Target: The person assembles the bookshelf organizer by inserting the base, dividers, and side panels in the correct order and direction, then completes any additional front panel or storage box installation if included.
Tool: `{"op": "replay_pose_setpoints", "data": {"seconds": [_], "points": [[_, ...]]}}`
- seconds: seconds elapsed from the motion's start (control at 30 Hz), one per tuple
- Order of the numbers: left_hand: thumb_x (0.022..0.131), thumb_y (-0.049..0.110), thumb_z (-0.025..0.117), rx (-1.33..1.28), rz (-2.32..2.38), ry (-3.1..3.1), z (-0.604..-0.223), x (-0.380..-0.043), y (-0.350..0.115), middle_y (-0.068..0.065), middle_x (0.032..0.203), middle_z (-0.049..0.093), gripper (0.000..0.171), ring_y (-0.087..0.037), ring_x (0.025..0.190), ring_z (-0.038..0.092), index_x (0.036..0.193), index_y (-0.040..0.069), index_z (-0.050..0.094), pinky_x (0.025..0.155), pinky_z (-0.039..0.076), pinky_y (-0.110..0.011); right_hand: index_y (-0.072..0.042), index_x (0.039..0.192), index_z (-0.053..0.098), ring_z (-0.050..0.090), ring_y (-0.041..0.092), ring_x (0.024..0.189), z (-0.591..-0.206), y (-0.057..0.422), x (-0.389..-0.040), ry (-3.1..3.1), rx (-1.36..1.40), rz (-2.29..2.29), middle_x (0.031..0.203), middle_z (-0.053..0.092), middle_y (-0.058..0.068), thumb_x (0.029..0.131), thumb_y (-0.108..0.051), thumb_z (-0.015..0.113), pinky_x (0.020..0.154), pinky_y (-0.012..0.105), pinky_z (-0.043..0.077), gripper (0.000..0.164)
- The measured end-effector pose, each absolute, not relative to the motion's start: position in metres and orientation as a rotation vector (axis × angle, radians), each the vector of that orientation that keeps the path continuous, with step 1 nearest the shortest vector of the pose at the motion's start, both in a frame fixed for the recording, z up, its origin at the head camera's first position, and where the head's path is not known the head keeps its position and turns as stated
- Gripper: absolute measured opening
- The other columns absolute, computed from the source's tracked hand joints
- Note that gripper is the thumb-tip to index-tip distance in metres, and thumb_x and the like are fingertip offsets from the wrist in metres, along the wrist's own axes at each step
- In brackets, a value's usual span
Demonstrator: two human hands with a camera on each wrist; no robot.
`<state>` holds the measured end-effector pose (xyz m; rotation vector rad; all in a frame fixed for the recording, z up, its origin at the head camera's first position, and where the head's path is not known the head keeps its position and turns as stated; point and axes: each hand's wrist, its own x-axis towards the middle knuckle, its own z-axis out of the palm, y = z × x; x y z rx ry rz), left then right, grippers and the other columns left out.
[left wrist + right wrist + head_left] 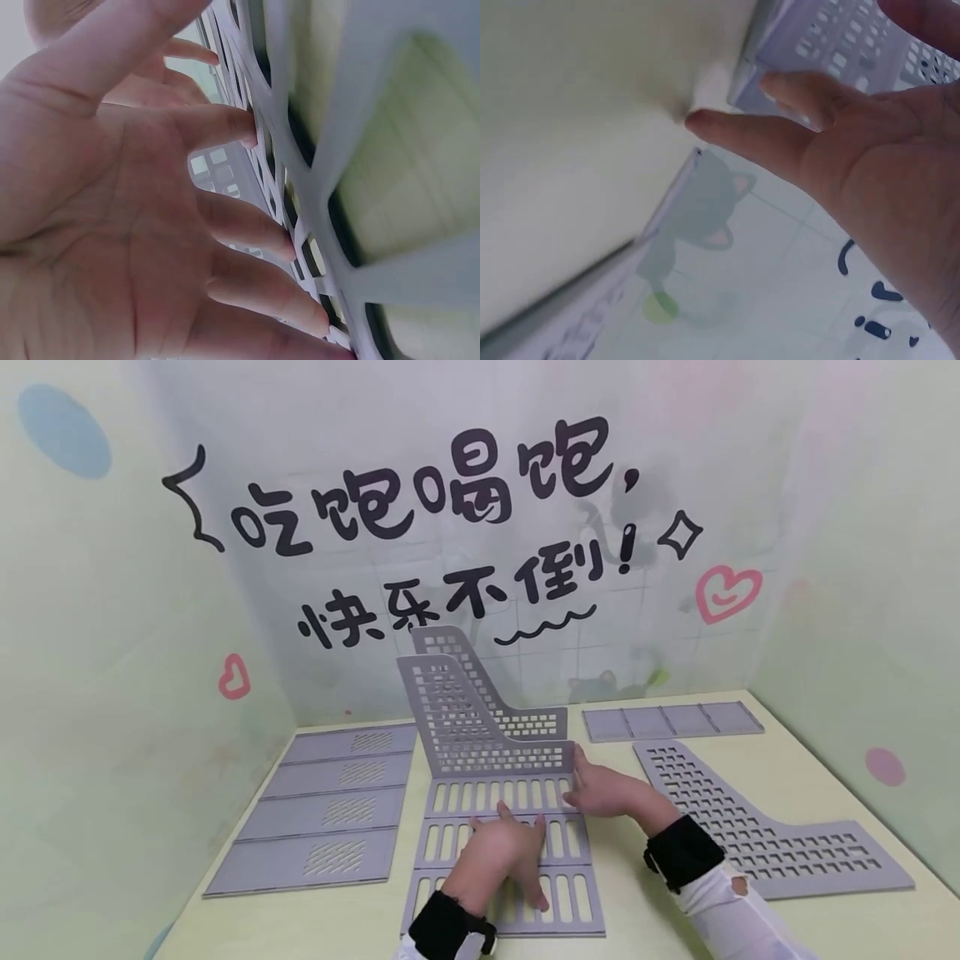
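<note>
Grey base (453, 817) lies on the counter (630, 906) under the left hand (502, 847), fingers spread, gripping nothing; a nudge from the right hand (611, 789), fingers extended, unclosed, could topple the nearer upright panel (480, 739).

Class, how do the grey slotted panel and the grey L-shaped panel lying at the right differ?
The grey slotted panel has long slots; the grey L-shaped panel has small holes. The slotted panel's sides look straight; the L-shaped panel's inner edge curves. The left hand touches the slotted panel; no hand touches the L-shaped panel. Both are grey.
</note>
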<state>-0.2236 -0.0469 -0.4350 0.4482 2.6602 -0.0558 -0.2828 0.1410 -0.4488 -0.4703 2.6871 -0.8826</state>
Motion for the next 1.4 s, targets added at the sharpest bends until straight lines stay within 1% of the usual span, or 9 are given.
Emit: {"op": "replay_pose_setpoints", "data": {"seconds": [0.17, 0.3, 0.53, 0.73, 0.9, 1.07, 1.2, 1.3, 1.4], "points": [[0.07, 0.054, 0.098, 0.434, -0.052, 2.645, -0.435, -0.225, -0.046, -0.016, 0.162, 0.053, 0.122, -0.049, 0.164, 0.018, 0.168, 0.022, 0.034, 0.122, 0.022, -0.083, 0.006, 0.167, 0.019, 0.047, 0.048, 0.149, -0.434, 0.155, -0.279, 2.695, -0.518, -0.849, 0.163, 0.042, 0.034, 0.107, -0.024, 0.06, 0.121, 0.062, 0.042, 0.078], [0.07, 0.054, 0.098, 0.434, -0.061, 2.65, -0.435, -0.225, -0.046, -0.018, 0.162, 0.053, 0.119, -0.049, 0.163, 0.02, 0.167, 0.023, 0.036, 0.121, 0.024, -0.083, 0.002, 0.166, 0.029, 0.043, 0.05, 0.152, -0.429, 0.158, -0.277, 2.665, -0.574, -0.834, 0.163, 0.044, 0.032, 0.107, -0.026, 0.061, 0.123, 0.063, 0.04, 0.072], [0.07, 0.053, 0.098, 0.423, -0.012, 2.644, -0.438, -0.223, -0.049, -0.014, 0.162, 0.054, 0.119, -0.05, 0.164, 0.017, 0.168, 0.024, 0.035, 0.122, 0.022, -0.083, 0.004, 0.161, 0.039, 0.043, 0.048, 0.153, -0.431, 0.152, -0.273, 2.635, -0.533, -0.727, 0.161, 0.049, 0.029, 0.107, -0.03, 0.061, 0.126, 0.062, 0.037, 0.067], [0.069, 0.053, 0.098, 0.426, -0.015, 2.663, -0.439, -0.221, -0.05, -0.024, 0.164, 0.047, 0.119, -0.05, 0.163, 0.021, 0.167, 0.024, 0.037, 0.121, 0.023, -0.083, 0.004, 0.155, 0.05, 0.046, 0.047, 0.151, -0.428, 0.158, -0.27, 2.658, -0.512, -0.62, 0.159, 0.053, 0.026, 0.105, -0.03, 0.064, 0.124, 0.062, 0.039, 0.062], [0.068, 0.053, 0.099, 0.422, -0.007, 2.684, -0.438, -0.221, -0.05, -0.035, 0.167, 0.035, 0.121, -0.052, 0.161, 0.024, 0.167, 0.026, 0.037, 0.122, 0.021, -0.083, 0.008, 0.155, 0.045, 0.047, 0.053, 0.147, -0.417, 0.183, -0.27, 2.761, -0.474, -0.618, 0.157, 0.051, 0.032, 0.1, -0.026, 0.071, 0.121, 0.066, 0.041, 0.07], [0.069, 0.053, 0.099, 0.431, -0.017, 2.68, -0.437, -0.221, -0.05, -0.035, 0.167, 0.035, 0.12, -0.051, 0.161, 0.025, 0.167, 0.026, 0.037, 0.122, 0.021, -0.083, 0.017, 0.156, 0.032, 0.036, 0.061, 0.149, -0.41, 0.215, -0.274, 2.859, -0.289, -0.572, 0.159, 0.038, 0.043, 0.094, -0.023, 0.08, 0.121, 0.071, 0.035, 0.088], [0.069, 0.052, 0.099, 0.42, -0.007, 2.679, -0.437, -0.22, -0.051, -0.037, 0.167, 0.032, 0.119, -0.056, 0.159, 0.027, 0.167, 0.025, 0.036, 0.122, 0.022, -0.083, 0.018, 0.16, 0.016, 0.023, 0.066, 0.151, -0.413, 0.232, -0.275, 2.844, -0.102, -0.524, 0.161, 0.021, 0.05, 0.093, -0.035, 0.083, 0.12, 0.077, 0.031, 0.109], [0.069, 0.051, 0.099, 0.411, 0.01, 2.688, -0.437, -0.218, -0.051, -0.039, 0.167, 0.028, 0.119, -0.059, 0.157, 0.028, 0.167, 0.026, 0.037, 0.123, 0.022, -0.081, 0.018, 0.161, 0.012, 0.023, 0.07, 0.149, -0.419, 0.238, -0.275, 2.805, -0.014, -0.482, 0.157, 0.018, 0.055, 0.091, -0.043, 0.084, 0.119, 0.077, 0.033, 0.117], [0.069, 0.051, 0.099, 0.414, 0.005, 2.694, -0.437, -0.217, -0.051, -0.038, 0.168, 0.03, 0.118, -0.056, 0.159, 0.027, 0.167, 0.026, 0.037, 0.124, 0.022, -0.08, 0.019, 0.159, 0.013, 0.029, 0.072, 0.145, -0.426, 0.241, -0.276, 2.777, 0.026, -0.453, 0.153, 0.019, 0.059, 0.089, -0.046, 0.085, 0.116, 0.077, 0.036, 0.12]]}}
